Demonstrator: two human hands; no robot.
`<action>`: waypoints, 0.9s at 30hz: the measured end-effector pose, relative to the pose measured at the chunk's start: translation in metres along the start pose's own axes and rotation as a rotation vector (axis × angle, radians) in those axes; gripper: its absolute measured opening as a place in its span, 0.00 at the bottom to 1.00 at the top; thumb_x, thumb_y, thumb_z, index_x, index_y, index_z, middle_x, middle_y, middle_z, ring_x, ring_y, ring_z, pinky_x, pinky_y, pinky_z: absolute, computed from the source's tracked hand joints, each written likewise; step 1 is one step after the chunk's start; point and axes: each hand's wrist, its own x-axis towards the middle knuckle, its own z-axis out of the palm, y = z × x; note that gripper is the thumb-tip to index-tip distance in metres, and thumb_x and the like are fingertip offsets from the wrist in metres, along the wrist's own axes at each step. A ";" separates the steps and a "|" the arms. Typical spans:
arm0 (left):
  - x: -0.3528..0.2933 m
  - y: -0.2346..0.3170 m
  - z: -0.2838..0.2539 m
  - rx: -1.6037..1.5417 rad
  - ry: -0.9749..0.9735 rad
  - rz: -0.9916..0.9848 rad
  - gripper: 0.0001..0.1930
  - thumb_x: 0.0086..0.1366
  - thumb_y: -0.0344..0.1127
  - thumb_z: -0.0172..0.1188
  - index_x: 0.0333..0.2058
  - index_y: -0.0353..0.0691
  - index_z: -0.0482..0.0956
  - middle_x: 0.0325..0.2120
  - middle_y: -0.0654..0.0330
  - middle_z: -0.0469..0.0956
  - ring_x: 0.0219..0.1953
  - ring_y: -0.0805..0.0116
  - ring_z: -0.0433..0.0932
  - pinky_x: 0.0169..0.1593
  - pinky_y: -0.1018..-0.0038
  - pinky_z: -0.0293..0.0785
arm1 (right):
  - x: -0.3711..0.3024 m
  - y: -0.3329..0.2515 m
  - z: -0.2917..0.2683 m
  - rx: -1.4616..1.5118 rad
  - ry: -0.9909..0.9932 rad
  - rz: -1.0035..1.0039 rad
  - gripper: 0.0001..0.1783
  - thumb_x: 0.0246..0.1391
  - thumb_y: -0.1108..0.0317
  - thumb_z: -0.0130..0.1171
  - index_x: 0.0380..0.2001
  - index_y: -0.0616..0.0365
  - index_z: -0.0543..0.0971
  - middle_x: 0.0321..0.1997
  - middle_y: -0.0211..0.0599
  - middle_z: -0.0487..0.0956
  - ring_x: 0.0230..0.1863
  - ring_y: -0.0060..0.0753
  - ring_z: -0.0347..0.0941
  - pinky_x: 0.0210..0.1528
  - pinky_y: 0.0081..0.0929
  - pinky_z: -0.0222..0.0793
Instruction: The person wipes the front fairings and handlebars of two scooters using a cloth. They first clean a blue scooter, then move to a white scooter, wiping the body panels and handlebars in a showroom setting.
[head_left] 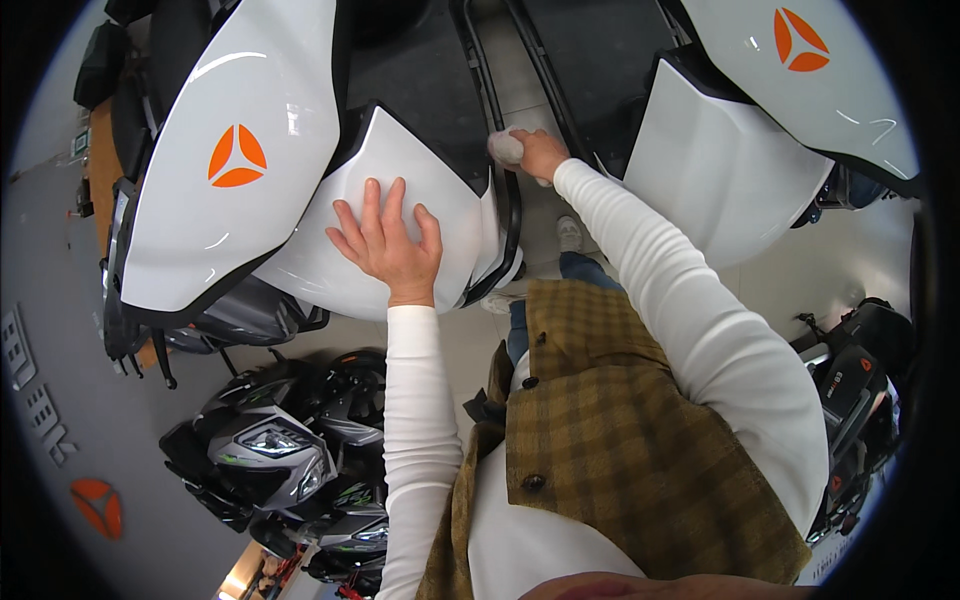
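Observation:
My left hand lies with fingers spread on a glossy white body panel of a vehicle. Between this vehicle and a similar one on the right, my right hand grips a bunched pale cloth. The cloth is against the black tubular rail along the left vehicle's side. My fingers partly hide it. Above my left hand, a larger white panel carries an orange three-part emblem.
The second vehicle's white panel stands close on the right. Dark grey sport vehicles with headlights are parked lower left, and black ones lower right. A grey wall runs along the left. My shoes stand on a tiled floor.

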 end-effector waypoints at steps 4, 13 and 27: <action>0.000 0.000 0.000 0.009 0.006 0.010 0.21 0.59 0.38 0.65 0.53 0.56 0.84 0.65 0.64 0.72 0.76 0.46 0.54 0.76 0.43 0.39 | -0.030 -0.005 0.034 0.381 0.133 -0.017 0.39 0.56 0.71 0.58 0.71 0.39 0.66 0.62 0.62 0.72 0.62 0.68 0.70 0.66 0.48 0.68; 0.004 0.000 -0.003 -0.038 -0.025 0.061 0.17 0.58 0.37 0.65 0.47 0.59 0.86 0.67 0.63 0.69 0.77 0.43 0.50 0.74 0.39 0.39 | -0.166 -0.073 0.144 0.511 0.166 0.065 0.48 0.50 0.76 0.56 0.76 0.52 0.54 0.61 0.70 0.70 0.59 0.74 0.70 0.65 0.51 0.66; -0.046 -0.023 -0.034 -0.420 -0.208 0.076 0.21 0.59 0.33 0.63 0.53 0.52 0.82 0.68 0.58 0.67 0.76 0.37 0.50 0.73 0.35 0.42 | -0.204 -0.002 0.138 0.718 0.567 0.008 0.36 0.54 0.78 0.54 0.69 0.52 0.68 0.57 0.55 0.78 0.60 0.59 0.74 0.64 0.45 0.69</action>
